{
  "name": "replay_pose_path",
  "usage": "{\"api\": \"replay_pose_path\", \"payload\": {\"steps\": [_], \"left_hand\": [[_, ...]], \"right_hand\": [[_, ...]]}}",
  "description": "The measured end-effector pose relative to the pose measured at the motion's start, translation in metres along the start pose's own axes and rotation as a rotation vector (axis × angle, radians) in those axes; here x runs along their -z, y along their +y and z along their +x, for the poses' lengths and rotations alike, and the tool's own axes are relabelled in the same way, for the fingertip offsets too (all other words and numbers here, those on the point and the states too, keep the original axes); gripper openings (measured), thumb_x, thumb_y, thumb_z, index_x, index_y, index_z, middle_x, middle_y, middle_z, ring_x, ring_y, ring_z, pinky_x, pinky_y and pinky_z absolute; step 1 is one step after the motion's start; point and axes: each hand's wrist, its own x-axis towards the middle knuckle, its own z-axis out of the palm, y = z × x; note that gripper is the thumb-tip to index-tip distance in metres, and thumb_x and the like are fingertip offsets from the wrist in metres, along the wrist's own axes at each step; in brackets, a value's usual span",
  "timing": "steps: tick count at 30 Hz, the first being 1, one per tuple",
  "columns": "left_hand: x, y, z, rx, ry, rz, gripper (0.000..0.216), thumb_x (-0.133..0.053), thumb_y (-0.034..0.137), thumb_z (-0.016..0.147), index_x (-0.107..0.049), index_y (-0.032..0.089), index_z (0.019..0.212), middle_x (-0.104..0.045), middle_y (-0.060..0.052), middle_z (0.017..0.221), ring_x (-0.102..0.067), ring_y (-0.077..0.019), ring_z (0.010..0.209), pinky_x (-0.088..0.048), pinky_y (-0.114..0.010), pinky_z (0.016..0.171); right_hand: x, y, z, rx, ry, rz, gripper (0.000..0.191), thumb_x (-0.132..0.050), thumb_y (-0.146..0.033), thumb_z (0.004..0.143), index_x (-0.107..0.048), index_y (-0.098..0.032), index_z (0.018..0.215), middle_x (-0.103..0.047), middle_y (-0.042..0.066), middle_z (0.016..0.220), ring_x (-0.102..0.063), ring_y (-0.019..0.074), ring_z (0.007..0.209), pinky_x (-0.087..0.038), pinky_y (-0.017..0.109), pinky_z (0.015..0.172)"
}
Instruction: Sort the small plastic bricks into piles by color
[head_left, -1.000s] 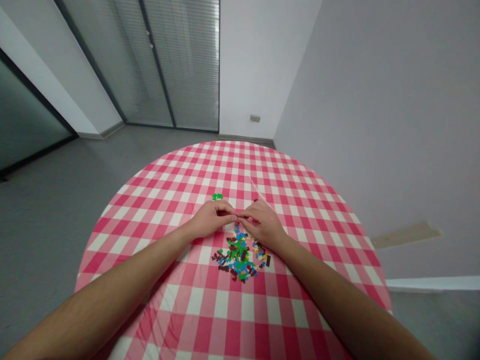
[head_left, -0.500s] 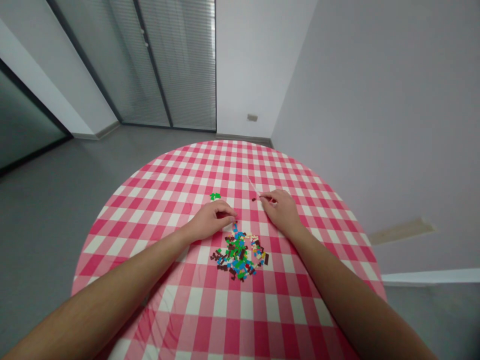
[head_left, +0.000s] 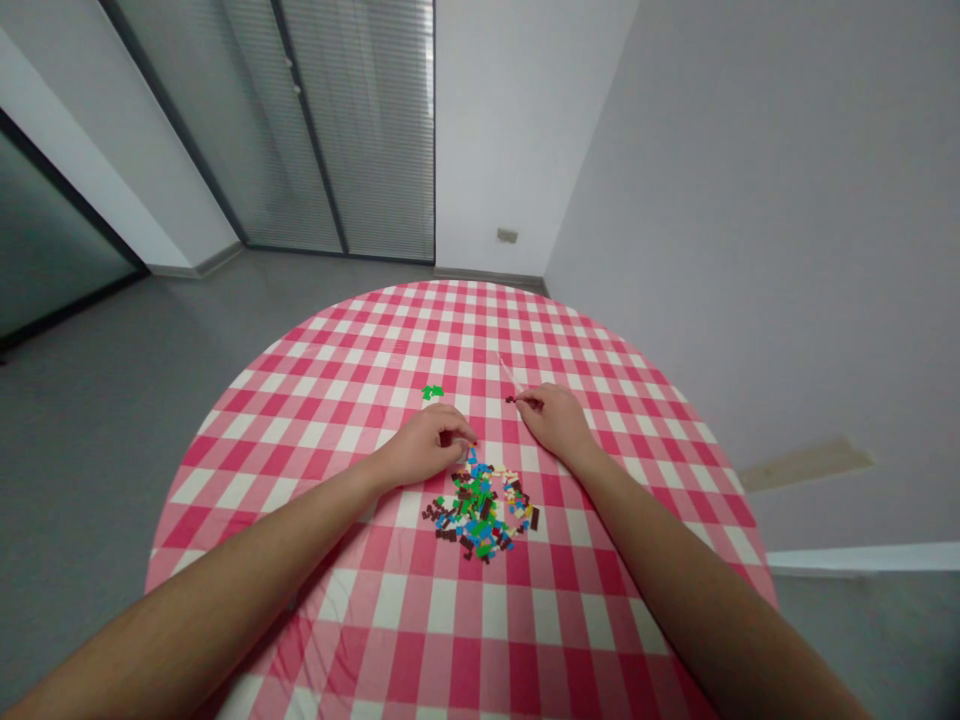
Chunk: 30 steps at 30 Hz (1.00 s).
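Note:
A heap of tiny coloured bricks (head_left: pixel 482 508) in green, blue, brown, red and yellow lies on the round table's red-and-white checked cloth (head_left: pixel 465 620). My left hand (head_left: pixel 426 443) rests at the heap's far left edge, fingers curled and pinched at the tips; what they hold is too small to make out. My right hand (head_left: pixel 553 417) lies farther back on the right, fingers pinched by a small dark brick (head_left: pixel 510 399). A few green bricks (head_left: pixel 432 392) sit apart beyond my left hand.
A thin pale stick (head_left: pixel 508 372) lies on the cloth just beyond my right hand. The table stands near a grey wall on the right. Grey floor and glass doors with blinds are behind it.
My hands were pinched together above the heap a second ago. My right hand has since moved back and to the right, to the dark brick. My left hand stayed by the heap.

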Motion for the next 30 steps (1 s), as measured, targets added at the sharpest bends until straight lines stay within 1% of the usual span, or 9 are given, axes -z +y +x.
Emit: {"api": "replay_pose_path", "payload": {"steps": [3, 6, 12, 15, 19, 24, 27, 30], "left_hand": [[-0.0006, 0.0014, -0.0005, -0.034, -0.022, 0.046, 0.023, -0.056, 0.011, 0.074, -0.073, 0.021, 0.086, -0.069, -0.005, 0.088, -0.061, -0.0194, 0.088, -0.047, -0.037, 0.087], [-0.0003, 0.0033, -0.001, -0.057, -0.044, 0.067, 0.024, -0.055, 0.01, 0.075, -0.073, 0.022, 0.086, -0.069, -0.005, 0.089, -0.06, -0.0205, 0.09, -0.046, -0.04, 0.09], [0.0008, 0.0038, -0.0012, -0.081, -0.096, 0.111, 0.026, -0.056, 0.011, 0.079, -0.075, 0.024, 0.091, -0.067, -0.006, 0.093, -0.059, -0.0218, 0.092, -0.046, -0.041, 0.089], [0.0001, 0.0028, -0.0009, -0.097, -0.123, 0.15, 0.024, -0.056, 0.012, 0.083, -0.075, 0.024, 0.093, -0.067, -0.007, 0.095, -0.058, -0.0218, 0.094, -0.045, -0.04, 0.089], [-0.0008, 0.0016, -0.0003, -0.111, -0.135, 0.187, 0.017, -0.058, 0.017, 0.088, -0.074, 0.022, 0.093, -0.066, -0.007, 0.094, -0.057, -0.0221, 0.094, -0.045, -0.039, 0.088], [-0.0014, 0.0022, 0.0008, -0.112, -0.141, 0.202, 0.013, -0.059, 0.022, 0.092, -0.072, 0.02, 0.089, -0.065, -0.007, 0.092, -0.056, -0.0213, 0.093, -0.044, -0.038, 0.088], [-0.0012, 0.0041, 0.0014, -0.115, -0.145, 0.212, 0.015, -0.057, 0.024, 0.093, -0.07, 0.019, 0.087, -0.065, -0.007, 0.09, -0.056, -0.0214, 0.092, -0.043, -0.038, 0.088], [-0.0005, 0.0052, 0.0014, -0.11, -0.159, 0.224, 0.013, -0.058, 0.023, 0.093, -0.071, 0.019, 0.089, -0.065, -0.007, 0.092, -0.055, -0.0222, 0.093, -0.043, -0.039, 0.088]], "right_hand": [[0.0011, -0.0003, 0.0015, -0.002, -0.01, -0.007, 0.018, -0.06, -0.024, 0.087, -0.078, -0.02, 0.089, -0.073, 0.006, 0.085, -0.063, 0.0214, 0.08, -0.045, 0.033, 0.074], [0.0005, 0.0008, 0.002, 0.031, 0.007, -0.01, 0.018, -0.06, -0.025, 0.087, -0.078, -0.021, 0.088, -0.073, 0.006, 0.081, -0.063, 0.0216, 0.077, -0.046, 0.034, 0.071], [-0.0024, 0.0035, 0.0014, 0.092, 0.057, -0.015, 0.018, -0.061, -0.027, 0.087, -0.079, -0.023, 0.088, -0.072, 0.006, 0.076, -0.062, 0.0209, 0.071, -0.046, 0.035, 0.066], [-0.0017, 0.0021, 0.0009, 0.067, 0.059, 0.006, 0.018, -0.062, -0.028, 0.087, -0.079, -0.023, 0.089, -0.072, 0.006, 0.077, -0.062, 0.0214, 0.073, -0.047, 0.035, 0.067], [-0.0001, 0.0006, 0.0003, 0.018, 0.069, 0.064, 0.019, -0.06, -0.028, 0.086, -0.078, -0.021, 0.087, -0.071, 0.007, 0.077, -0.063, 0.021, 0.072, -0.046, 0.033, 0.066], [-0.0003, 0.0018, -0.0003, -0.053, 0.167, 0.16, 0.022, -0.058, -0.027, 0.084, -0.076, -0.018, 0.092, -0.073, 0.008, 0.082, -0.065, 0.0218, 0.075, -0.049, 0.034, 0.069], [-0.0002, 0.0009, -0.001, -0.058, 0.21, 0.181, 0.023, -0.056, -0.028, 0.085, -0.076, -0.018, 0.091, -0.073, 0.009, 0.083, -0.064, 0.0222, 0.074, -0.05, 0.035, 0.069], [-0.0002, -0.001, -0.0016, -0.053, 0.223, 0.194, 0.022, -0.056, -0.028, 0.085, -0.076, -0.019, 0.09, -0.073, 0.009, 0.084, -0.065, 0.0227, 0.075, -0.051, 0.036, 0.07]]}}
